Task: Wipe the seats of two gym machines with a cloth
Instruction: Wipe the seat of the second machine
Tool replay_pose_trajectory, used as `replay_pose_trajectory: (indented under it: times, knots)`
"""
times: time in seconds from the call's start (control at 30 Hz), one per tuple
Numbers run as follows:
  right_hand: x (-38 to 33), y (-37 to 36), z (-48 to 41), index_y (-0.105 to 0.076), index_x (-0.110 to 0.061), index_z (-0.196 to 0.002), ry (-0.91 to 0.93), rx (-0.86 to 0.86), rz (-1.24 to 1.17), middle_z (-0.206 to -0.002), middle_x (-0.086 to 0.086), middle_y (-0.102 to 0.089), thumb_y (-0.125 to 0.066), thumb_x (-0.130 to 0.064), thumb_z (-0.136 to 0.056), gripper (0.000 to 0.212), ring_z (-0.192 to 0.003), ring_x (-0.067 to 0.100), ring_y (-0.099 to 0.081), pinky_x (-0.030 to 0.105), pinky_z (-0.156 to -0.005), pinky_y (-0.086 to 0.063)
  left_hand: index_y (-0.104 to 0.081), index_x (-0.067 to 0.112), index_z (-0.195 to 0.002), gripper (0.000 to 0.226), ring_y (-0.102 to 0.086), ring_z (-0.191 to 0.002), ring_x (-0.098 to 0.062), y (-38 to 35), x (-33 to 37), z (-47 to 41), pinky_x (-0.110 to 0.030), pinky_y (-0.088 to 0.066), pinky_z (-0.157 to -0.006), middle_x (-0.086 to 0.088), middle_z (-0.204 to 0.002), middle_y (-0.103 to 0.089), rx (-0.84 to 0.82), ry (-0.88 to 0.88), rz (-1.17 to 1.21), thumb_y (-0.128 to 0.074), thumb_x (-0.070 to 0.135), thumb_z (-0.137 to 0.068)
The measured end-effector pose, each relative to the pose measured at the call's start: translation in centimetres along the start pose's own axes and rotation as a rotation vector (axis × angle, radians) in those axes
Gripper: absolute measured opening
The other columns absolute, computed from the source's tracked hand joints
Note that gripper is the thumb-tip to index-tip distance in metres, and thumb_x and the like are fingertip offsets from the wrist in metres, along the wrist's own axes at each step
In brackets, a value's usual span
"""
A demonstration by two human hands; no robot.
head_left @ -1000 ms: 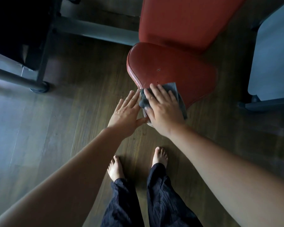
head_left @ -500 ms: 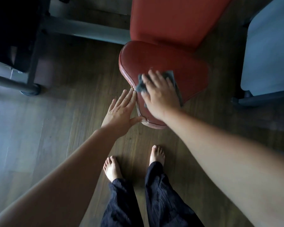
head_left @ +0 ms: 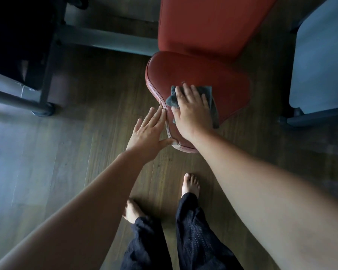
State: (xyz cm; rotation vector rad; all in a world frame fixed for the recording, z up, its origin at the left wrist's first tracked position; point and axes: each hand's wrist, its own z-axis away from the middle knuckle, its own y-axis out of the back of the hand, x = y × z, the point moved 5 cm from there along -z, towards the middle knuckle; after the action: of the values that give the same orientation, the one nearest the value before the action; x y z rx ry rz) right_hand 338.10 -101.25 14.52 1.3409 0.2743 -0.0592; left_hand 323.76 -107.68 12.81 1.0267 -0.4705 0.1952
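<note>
Right grip (head_left: 191, 112) flat, fingers slightly spread, pressing grey cloth (head_left: 213, 106) on red seat (head_left: 203, 75), front-left part. Left grip (head_left: 147, 131) flat, fingers together, thumb at seat rim. Risk: cloth bunches or slides off the edge w/ uneven pressure. Seat is smooth padded vinyl, rounded, piped rim; cloth soft, creased.

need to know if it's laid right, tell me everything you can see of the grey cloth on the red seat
The cloth is dark grey, soft-looking fabric, crumpled rather than flat. It lies on the near part of the red padded seat, one bunched corner sticking out left, an edge trailing toward the near right rim. The right hand presses flat on it with straight fingers, covering most of it.
</note>
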Motion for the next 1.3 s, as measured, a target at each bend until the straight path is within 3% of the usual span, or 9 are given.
replay_pose_trajectory:
  times: [0.17,0.3,0.4,0.5,0.73,0.87,1.03,1.17,1.3]
  knots:
    - [-0.2,0.0,4.9,-0.046,-0.017,-0.15,0.068,0.127,-0.075,-0.158,0.007,-0.041,-0.044,-0.034,-0.097,0.055,-0.149,0.029,-0.033,0.052,-0.121,-0.025,0.0,0.025,-0.167,0.103,0.011,-0.16,-0.013,0.1,0.2,0.1,-0.049,-0.008,-0.131,0.011,-0.175,0.006,0.021,-0.014,-0.011,-0.046,0.076,-0.09]
    - [-0.3,0.9,3.7,-0.059,-0.006,-0.136,0.05,0.219,-0.149,-0.134,0.012,-0.062,-0.054,-0.019,-0.091,0.047,-0.127,0.034,-0.055,0.052,-0.107,-0.043,-0.018,0.024,-0.166,0.113,-0.002,-0.162,-0.016,1.9,0.2,-0.4,-0.053,-0.014,-0.13,0.008,-0.173,-0.018,0.052,-0.007,-0.043,-0.061,0.08,-0.079]
    - [0.0,2.1,3.7,-0.06,-0.008,-0.134,-0.012,0.244,-0.197,-0.122,0.009,-0.066,-0.059,-0.015,-0.09,0.044,-0.115,0.033,-0.059,0.046,-0.098,-0.048,-0.031,0.027,-0.162,0.107,-0.016,-0.16,-0.018,3.7,0.6,-0.5,-0.05,-0.019,-0.128,0.006,-0.168,-0.034,0.06,-0.042,-0.134,-0.064,0.082,-0.076]
    - [1.5,3.5,5.1,-0.058,-0.013,-0.139,-0.16,0.261,-0.213,-0.124,0.006,-0.065,-0.061,-0.018,-0.092,0.047,-0.119,0.03,-0.057,0.041,-0.103,-0.043,-0.038,0.03,-0.158,0.093,-0.021,-0.158,-0.018,4.5,1.6,0.1,-0.046,-0.019,-0.128,0.007,-0.165,-0.037,0.046,-0.104,-0.189,-0.063,0.076,-0.082]
    - [7.3,4.3,8.0,-0.056,-0.012,-0.141,-0.343,0.363,-0.378,-0.13,0.012,-0.063,-0.056,-0.018,-0.096,0.045,-0.118,0.032,-0.059,0.046,-0.1,-0.05,-0.037,0.03,-0.159,0.07,-0.017,-0.16,-0.018,4.4,6.5,-0.9,-0.045,-0.013,-0.128,0.007,-0.169,-0.031,0.043,-0.253,-0.232,-0.055,0.059,-0.098]
    - [10.4,2.5,8.7,-0.054,-0.011,-0.143,-0.33,0.413,-0.467,-0.139,0.009,-0.06,-0.055,-0.02,-0.099,0.045,-0.128,0.024,-0.056,0.032,-0.109,-0.043,-0.033,0.032,-0.161,0.069,-0.01,-0.161,-0.017,3.3,8.5,-3.7,-0.047,-0.009,-0.13,0.008,-0.172,-0.022,0.066,-0.302,-0.309,-0.045,0.064,-0.1]
    - [12.8,-0.9,9.7,-0.058,-0.019,-0.139,-0.305,0.614,-0.794,-0.136,-0.005,-0.064,-0.055,-0.027,-0.099,0.041,-0.126,0.009,-0.058,0.033,-0.108,-0.046,-0.029,0.039,-0.162,0.07,-0.004,-0.162,-0.016,1.8,9.9,-6.1,-0.047,-0.004,-0.13,0.009,-0.174,-0.015,0.097,-0.384,-0.369,-0.04,0.068,-0.099]
    - [12.7,-4.4,10.3,-0.056,-0.013,-0.14,-0.234,0.821,-1.054,-0.137,0.0,-0.064,-0.054,-0.019,-0.099,0.042,-0.128,0.01,-0.058,0.038,-0.11,-0.046,-0.025,0.048,-0.161,0.084,-0.003,-0.162,-0.014,0.3,9.0,-6.7,-0.05,-0.003,-0.13,0.013,-0.174,-0.012,0.062,-0.365,-0.334,-0.029,0.084,-0.086]
    - [12.9,-7.7,10.0,-0.059,-0.009,-0.136,-0.174,0.952,-1.468,-0.131,0.005,-0.068,-0.051,-0.013,-0.098,0.039,-0.123,0.017,-0.063,0.046,-0.108,-0.048,-0.025,0.049,-0.161,0.071,-0.003,-0.161,-0.011,-0.3,8.9,-6.7,-0.046,-0.001,-0.13,0.015,-0.173,-0.012,0.073,-0.358,-0.315,-0.044,0.073,-0.096]
